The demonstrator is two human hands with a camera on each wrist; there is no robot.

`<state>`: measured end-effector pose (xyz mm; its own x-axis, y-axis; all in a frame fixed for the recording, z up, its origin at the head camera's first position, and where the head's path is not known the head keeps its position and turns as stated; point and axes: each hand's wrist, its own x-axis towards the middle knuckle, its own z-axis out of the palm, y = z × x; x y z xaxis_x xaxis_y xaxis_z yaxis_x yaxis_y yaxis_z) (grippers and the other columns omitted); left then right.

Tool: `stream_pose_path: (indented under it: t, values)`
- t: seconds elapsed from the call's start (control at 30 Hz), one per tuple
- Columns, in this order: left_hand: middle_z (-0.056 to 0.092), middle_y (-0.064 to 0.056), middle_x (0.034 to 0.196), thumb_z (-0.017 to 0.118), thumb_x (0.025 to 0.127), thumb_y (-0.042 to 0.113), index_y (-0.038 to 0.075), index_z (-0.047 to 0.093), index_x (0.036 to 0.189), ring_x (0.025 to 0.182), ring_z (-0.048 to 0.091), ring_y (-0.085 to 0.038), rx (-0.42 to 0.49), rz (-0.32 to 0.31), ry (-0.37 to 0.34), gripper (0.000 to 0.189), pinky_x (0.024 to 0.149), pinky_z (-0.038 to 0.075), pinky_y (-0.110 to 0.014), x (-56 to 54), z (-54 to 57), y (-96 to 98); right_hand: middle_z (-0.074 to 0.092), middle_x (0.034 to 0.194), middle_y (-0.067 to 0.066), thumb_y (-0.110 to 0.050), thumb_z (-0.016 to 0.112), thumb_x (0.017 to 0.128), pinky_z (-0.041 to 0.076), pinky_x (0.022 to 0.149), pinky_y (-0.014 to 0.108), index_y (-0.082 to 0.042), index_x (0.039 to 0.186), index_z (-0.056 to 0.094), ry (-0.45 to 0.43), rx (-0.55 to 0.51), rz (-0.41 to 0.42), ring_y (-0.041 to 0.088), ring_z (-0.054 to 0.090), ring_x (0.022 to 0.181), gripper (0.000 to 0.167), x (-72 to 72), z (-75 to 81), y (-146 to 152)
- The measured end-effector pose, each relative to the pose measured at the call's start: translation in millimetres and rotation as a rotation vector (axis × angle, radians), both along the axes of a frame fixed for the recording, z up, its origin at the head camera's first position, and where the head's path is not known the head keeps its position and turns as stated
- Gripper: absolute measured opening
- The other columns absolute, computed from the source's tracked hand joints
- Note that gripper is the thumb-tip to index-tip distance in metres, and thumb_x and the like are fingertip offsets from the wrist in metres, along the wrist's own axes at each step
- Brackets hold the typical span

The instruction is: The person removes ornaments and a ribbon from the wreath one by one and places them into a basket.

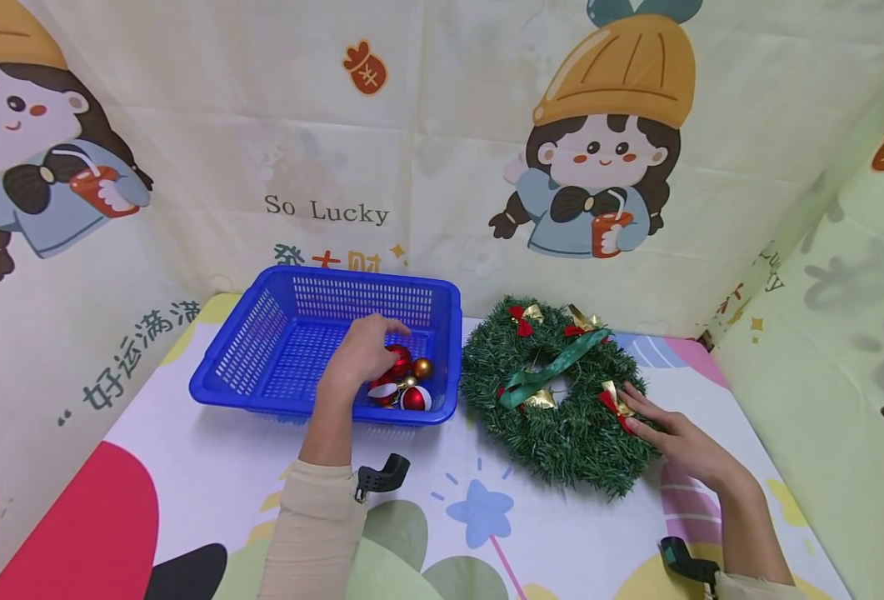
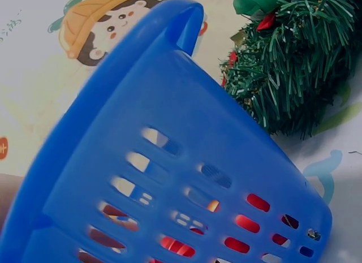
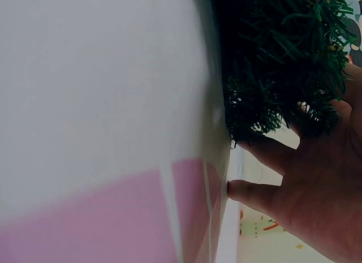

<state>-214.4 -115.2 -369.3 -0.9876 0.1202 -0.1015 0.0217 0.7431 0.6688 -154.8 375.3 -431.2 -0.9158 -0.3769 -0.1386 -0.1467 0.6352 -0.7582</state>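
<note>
In the head view, my left hand [image 1: 359,354] reaches down into a blue plastic basket [image 1: 280,407]. Its index finger and thumb are spread apart over a red Christmas ball [image 1: 400,358], the thumb right at the ball; the other fingers are hidden. A red-and-white ball [image 1: 415,398] and a gold ball [image 1: 422,368] lie close by. My right hand [image 1: 685,446] rests on the right edge of a green Christmas wreath [image 1: 561,442], fingertips beside a red-and-gold bow [image 1: 616,404]. The right wrist view shows fingers [image 3: 257,195] extended and spread against the greenery.
More small ornaments are clustered in the basket's right part. A green ribbon [image 1: 557,367] lies across the wreath's centre. The patterned tablecloth [image 1: 479,512] covers the table, and a printed cloth wall [image 1: 442,167] stands behind it.
</note>
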Motion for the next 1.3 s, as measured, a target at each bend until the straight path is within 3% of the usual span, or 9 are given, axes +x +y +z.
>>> stream_pose_path:
  t: [0.1,0.23,0.5,0.67,1.0,1.3]
  values:
    - [0.054,-0.019,0.147,0.065,0.098,0.004,0.015,0.065,0.14,0.123,0.056,-0.036,0.008,0.002,0.037,0.044,0.086,0.06,-0.043,1.0,2.0,0.6,0.008,0.175,0.015,-0.027,0.055,0.109,0.015,0.11,0.083,-0.01,0.163,0.034,0.001,-0.001,0.0,0.057,0.003,0.155,0.06,0.0,0.1,-0.2]
    - [0.057,-0.017,0.144,0.069,0.098,0.011,0.015,0.061,0.143,0.133,0.054,-0.036,0.019,-0.002,0.099,0.045,0.108,0.051,-0.055,1.7,5.0,2.9,0.008,0.175,0.014,-0.027,0.055,0.109,0.015,0.11,0.083,-0.011,0.163,0.035,0.002,-0.001,-0.002,0.056,0.003,0.155,0.06,0.0,0.2,-0.2]
    - [0.061,-0.015,0.138,0.071,0.098,0.011,0.014,0.061,0.141,0.126,0.059,-0.034,0.118,-0.024,0.162,0.044,0.104,0.055,-0.051,7.4,16.5,15.6,0.009,0.175,0.011,-0.029,0.054,0.109,0.017,0.114,0.077,-0.013,0.163,0.035,0.006,0.012,-0.004,0.054,0.005,0.156,0.059,0.3,-0.2,1.2]
    - [0.065,-0.013,0.133,0.071,0.098,0.011,0.015,0.063,0.137,0.121,0.064,-0.033,0.17,-0.079,0.196,0.04,0.099,0.057,-0.047,11.8,21.2,25.7,0.009,0.175,0.011,-0.028,0.055,0.109,0.016,0.112,0.08,-0.014,0.163,0.035,0.005,0.002,-0.003,0.055,0.005,0.156,0.059,0.0,-1.1,2.0]
    - [0.068,-0.014,0.128,0.072,0.098,0.01,0.012,0.065,0.136,0.112,0.067,-0.028,0.222,-0.176,0.198,0.039,0.096,0.058,-0.043,20.4,29.0,44.5,0.009,0.175,0.012,-0.027,0.055,0.109,0.016,0.112,0.08,-0.013,0.163,0.035,0.007,-0.005,-0.002,0.055,0.005,0.156,0.059,0.1,-0.9,1.9]
    - [0.07,-0.005,0.118,0.075,0.095,0.008,0.014,0.068,0.131,0.106,0.068,-0.022,0.259,-0.275,0.211,0.037,0.091,0.059,-0.036,29.4,31.2,66.9,0.009,0.175,0.012,-0.026,0.056,0.108,0.014,0.111,0.082,-0.013,0.163,0.036,0.003,-0.017,-0.004,0.056,0.004,0.155,0.059,0.4,-1.4,2.0]
